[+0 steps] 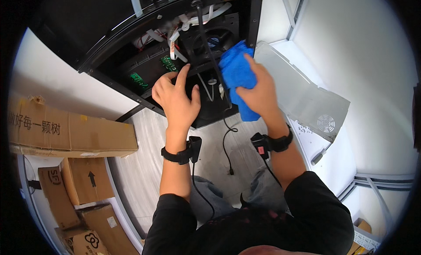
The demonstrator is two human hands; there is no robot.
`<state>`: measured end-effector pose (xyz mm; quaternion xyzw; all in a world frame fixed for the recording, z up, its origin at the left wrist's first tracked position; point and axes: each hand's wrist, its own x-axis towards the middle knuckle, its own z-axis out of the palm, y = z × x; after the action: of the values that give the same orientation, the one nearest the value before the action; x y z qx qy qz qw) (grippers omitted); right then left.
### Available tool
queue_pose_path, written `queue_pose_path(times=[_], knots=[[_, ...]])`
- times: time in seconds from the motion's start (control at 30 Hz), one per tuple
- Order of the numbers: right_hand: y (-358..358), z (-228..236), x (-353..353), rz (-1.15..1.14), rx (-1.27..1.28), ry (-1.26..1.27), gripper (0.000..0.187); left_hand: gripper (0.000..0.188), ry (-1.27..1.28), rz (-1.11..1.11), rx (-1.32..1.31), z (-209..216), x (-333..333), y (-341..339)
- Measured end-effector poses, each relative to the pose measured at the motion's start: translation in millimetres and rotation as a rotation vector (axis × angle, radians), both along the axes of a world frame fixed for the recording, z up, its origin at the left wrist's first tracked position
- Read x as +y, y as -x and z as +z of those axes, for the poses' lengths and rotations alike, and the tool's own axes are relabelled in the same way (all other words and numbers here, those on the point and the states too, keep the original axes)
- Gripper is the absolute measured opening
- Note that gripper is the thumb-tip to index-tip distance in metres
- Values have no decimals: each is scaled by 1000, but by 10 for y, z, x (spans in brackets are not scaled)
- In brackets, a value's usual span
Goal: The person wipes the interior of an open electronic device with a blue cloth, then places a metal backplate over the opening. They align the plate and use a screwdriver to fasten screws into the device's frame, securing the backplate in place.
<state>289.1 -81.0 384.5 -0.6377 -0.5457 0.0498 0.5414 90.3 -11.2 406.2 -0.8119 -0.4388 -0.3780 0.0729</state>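
Observation:
A black machine cabinet (101,49) stands in front of me with its inside exposed. In it are a fan (213,42), green circuit boards (139,80), white connectors and loose wires. My left hand (177,97) has its fingers spread at the inner ledge below the boards, and I see nothing in it. My right hand (262,90) grips a blue cloth (239,70), which lies against the cabinet's right side near the fan. A black power cord (205,33) runs down between my hands to the floor. The cloth hides part of the cabinet's right edge.
To the right, a grey vented metal panel (302,84) and a marker-like pen (321,155) lie on a white shelf (337,165). Cardboard boxes (101,132) fill the left side. The cord's plug (231,171) rests on the wood-look floor (144,167).

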Motion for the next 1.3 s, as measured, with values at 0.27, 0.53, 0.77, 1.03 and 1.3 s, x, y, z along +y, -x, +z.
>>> queue_pose_path(times=[0.27, 0.53, 0.77, 1.03, 1.3], knots=[[243, 490, -488, 29, 132, -351, 75, 43, 22, -112, -129, 21, -26, 118], [1006, 101, -4, 284, -86, -98, 83, 31, -94, -118, -228, -34, 1, 525], [824, -354, 267, 10, -197, -161, 84, 41, 16, -47, -154, -9, -37, 560], [1016, -354, 271, 167, -145, -105, 82, 46, 32, -49, -188, -52, 1, 523], [904, -430, 306, 62, -91, -132, 82, 51, 45, -80, -220, -22, -12, 536]])
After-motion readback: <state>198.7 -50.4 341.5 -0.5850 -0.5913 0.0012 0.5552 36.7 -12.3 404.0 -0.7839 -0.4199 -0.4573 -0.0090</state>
